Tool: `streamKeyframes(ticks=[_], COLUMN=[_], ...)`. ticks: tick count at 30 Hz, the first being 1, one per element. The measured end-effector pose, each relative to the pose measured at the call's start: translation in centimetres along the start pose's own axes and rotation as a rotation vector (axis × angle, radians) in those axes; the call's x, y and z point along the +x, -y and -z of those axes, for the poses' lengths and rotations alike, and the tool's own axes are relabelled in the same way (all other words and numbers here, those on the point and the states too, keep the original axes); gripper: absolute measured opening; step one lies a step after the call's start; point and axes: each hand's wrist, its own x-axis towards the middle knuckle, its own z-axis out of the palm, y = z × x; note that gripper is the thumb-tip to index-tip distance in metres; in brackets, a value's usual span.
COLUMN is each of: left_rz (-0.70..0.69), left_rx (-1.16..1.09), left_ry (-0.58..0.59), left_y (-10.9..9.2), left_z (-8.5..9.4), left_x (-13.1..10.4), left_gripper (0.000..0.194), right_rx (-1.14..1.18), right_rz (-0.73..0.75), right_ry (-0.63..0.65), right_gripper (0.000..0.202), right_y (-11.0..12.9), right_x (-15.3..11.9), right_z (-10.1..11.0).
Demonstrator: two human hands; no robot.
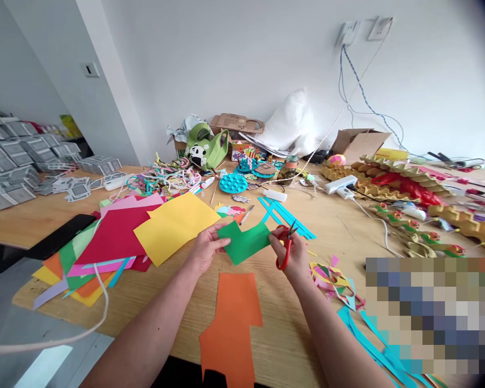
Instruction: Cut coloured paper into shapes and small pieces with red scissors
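Wood table [285,318]: left hand [207,250] pinches green paper [244,245] at 9 o'clock; right hand [298,261], gripping scissors [288,249], at 3. Hold taut.

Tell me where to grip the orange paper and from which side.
Pinch the orange paper by its near end, coming from the wearer's side: the sheet lies flat on the table, but that end seems to reach past the edge, probably leaving room to get underneath.
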Motion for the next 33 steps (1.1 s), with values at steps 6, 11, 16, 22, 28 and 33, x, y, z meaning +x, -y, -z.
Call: streamKeyframes(ticks=[6, 11, 16, 22, 28, 33], left_rz=[0.191, 0.292, 0.356, 0.353, 0.355, 0.294], left_rx=[0.039, -0.06, 0.116, 0.412, 0.448, 0.448], left_ry=[0.274, 0.247, 0.339, 0.406, 0.399, 0.327], left_y=[-0.4, -0.7, -1.2, -1.4, -1.6, -1.3], left_z=[0.5, 1.2, 0.8, 0.1, 0.1, 0.1], left_x=[-0.5, -0.6, -1.4, -1.7, -1.6, -1.6], left_gripper=[0.046, 0.062, 0.046, 0.038, 0.04, 0.036], right_rx=[0.201, 0.254, 0.208, 0.185, 0.168, 0.216], right_rz=[-0.078, -0.179, -0.254, -0.258, -0.286, -0.264], right_ry=[0.035, 0.159, 0.279, 0.303, 0.271, 0.221], right_gripper=[0.02, 0.023, 0.023, 0.021, 0.022, 0.023], right_y=[0.4, 1.0, 1.3, 1.2, 1.2, 1.6], right_x=[0.4, 0.6, 0.2, -0.1, 0.3, 0.4], right_z=[0.8, 1.0, 0.7, 0.5, 0.6, 0.5])
